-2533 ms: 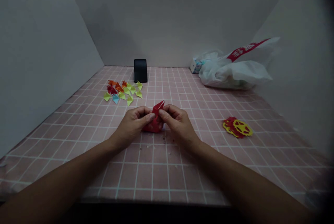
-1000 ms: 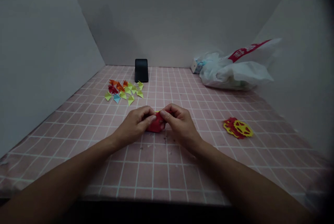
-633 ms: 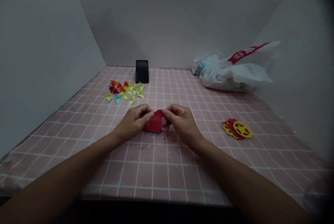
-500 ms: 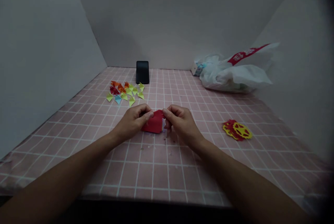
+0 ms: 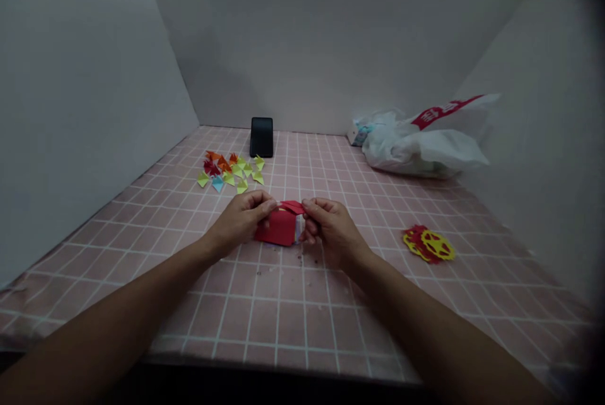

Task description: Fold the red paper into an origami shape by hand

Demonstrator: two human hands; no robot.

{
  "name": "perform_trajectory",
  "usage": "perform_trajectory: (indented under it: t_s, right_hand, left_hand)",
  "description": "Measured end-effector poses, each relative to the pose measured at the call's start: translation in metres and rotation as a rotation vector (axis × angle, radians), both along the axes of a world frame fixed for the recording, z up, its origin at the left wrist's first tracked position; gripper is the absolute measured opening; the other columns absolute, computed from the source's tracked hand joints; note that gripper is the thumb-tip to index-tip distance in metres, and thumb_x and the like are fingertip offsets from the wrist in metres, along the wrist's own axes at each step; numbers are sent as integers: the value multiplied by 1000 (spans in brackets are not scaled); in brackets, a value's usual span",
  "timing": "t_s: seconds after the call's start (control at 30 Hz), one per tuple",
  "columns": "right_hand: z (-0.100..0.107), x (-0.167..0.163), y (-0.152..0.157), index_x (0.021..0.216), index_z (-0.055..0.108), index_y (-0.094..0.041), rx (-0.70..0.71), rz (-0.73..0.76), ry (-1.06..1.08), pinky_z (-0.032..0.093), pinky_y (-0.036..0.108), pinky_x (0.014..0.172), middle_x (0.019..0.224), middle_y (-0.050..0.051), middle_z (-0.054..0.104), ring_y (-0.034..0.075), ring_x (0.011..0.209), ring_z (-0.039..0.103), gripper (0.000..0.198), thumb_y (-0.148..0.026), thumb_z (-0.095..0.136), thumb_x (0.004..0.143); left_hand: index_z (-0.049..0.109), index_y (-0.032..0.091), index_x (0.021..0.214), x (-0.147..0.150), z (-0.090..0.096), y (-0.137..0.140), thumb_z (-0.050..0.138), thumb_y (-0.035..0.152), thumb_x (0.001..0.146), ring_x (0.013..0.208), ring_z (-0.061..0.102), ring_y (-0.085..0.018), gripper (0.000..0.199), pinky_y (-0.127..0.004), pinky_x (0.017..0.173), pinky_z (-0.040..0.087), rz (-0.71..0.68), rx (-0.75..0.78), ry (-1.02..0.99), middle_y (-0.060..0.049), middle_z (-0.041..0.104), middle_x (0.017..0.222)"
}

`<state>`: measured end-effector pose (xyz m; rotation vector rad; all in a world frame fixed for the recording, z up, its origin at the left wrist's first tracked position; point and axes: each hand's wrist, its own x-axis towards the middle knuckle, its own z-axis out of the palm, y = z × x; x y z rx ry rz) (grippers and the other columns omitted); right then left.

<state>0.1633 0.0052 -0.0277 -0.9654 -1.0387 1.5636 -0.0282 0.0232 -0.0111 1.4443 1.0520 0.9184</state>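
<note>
Between my two hands is a folded piece of red paper [image 5: 292, 207], raised just above a stack of square paper sheets [image 5: 278, 228] whose top sheet is red. My left hand [image 5: 246, 216] pinches the left end of the folded piece between thumb and forefinger. Its right end is pinched by my right hand [image 5: 329, 222], with the other fingers curled beneath. Purple and yellow edges of lower sheets show at the stack's right side. My left fingers hide the stack's upper left corner.
Several small folded paper shapes [image 5: 229, 169] in orange, red, yellow and blue lie at the left. Behind them a black phone [image 5: 261, 137] leans upright. A white plastic bag [image 5: 420, 147] rests at the back right. Red and yellow cut-out discs [image 5: 429, 244] lie at the right. Tiny scraps dot the cloth.
The red paper in my hands now shows as a narrow folded piece, apart from the stack, where before it lined up with the red sheet. My right hand has shifted slightly right.
</note>
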Motion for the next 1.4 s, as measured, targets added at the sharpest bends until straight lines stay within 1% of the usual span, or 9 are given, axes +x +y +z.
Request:
perform_trajectory:
  t_s: [0.13,0.3,0.53,0.7,0.87,1.03,1.2,1.3,1.4]
  right_hand:
    - [0,-1,0,61,49,-21,1,-12,26,37,23,42,44,-8,46,8,37,45,44,-52,76,79]
    - [2,-4,-4,61,49,-21,-5,-18,0,37,23,41,44,-8,47,9,37,46,42,-50,77,77]
    - [-3,-10,-8,64,51,-21,45,-46,-54,36,23,40,47,-7,49,9,38,46,41,-51,72,83]
    - [-3,-11,-10,66,52,-21,95,-88,-165,34,22,38,48,-6,50,9,38,46,40,-51,70,84]
    - [-4,-12,-11,74,59,-21,150,-38,-169,38,22,44,55,-5,54,10,45,49,28,-44,70,84]
    - [-6,-11,-9,82,69,-21,292,-58,-160,46,26,58,69,-2,61,12,60,55,14,-35,71,82]
    - [-9,-10,-8,88,75,-24,321,-107,-158,49,29,63,76,0,66,14,67,58,10,-32,71,82]
    - [-8,-9,-8,86,74,-24,339,-93,-180,49,30,64,75,0,65,14,67,58,8,-31,71,83]
    - [-5,-8,-9,83,73,-23,378,-78,-211,47,29,65,75,0,65,14,68,58,8,-30,70,84]
  left_hand:
    - [61,16,88,0,1,0,68,40,83,66,57,-11,25,-25,65,48,53,110,-71,1,59,77]
    - [62,18,115,4,-5,-1,81,30,72,83,65,-15,49,-29,78,53,-29,168,-60,-3,65,96]
    - [67,16,94,7,-6,-7,74,29,79,78,66,-15,21,-27,72,55,22,214,-56,-4,70,87]
    - [66,16,89,7,-5,-10,71,27,81,71,64,-13,15,-26,67,53,40,220,-63,-2,68,79]
    - [64,17,85,7,-8,-10,68,25,82,70,64,-14,10,-26,68,52,58,201,-75,-1,67,76]
    - [65,18,85,5,-5,-13,71,24,82,80,64,-17,8,-30,74,52,130,464,55,-3,68,85]
    - [63,21,82,4,4,-20,68,17,86,82,65,-18,7,-32,78,52,146,719,150,-4,70,86]
    - [64,21,80,5,7,-20,69,18,86,84,66,-18,8,-33,79,53,164,740,135,-5,71,88]
    - [64,20,77,5,6,-19,70,18,84,81,66,-18,10,-31,75,53,171,664,89,-4,71,84]
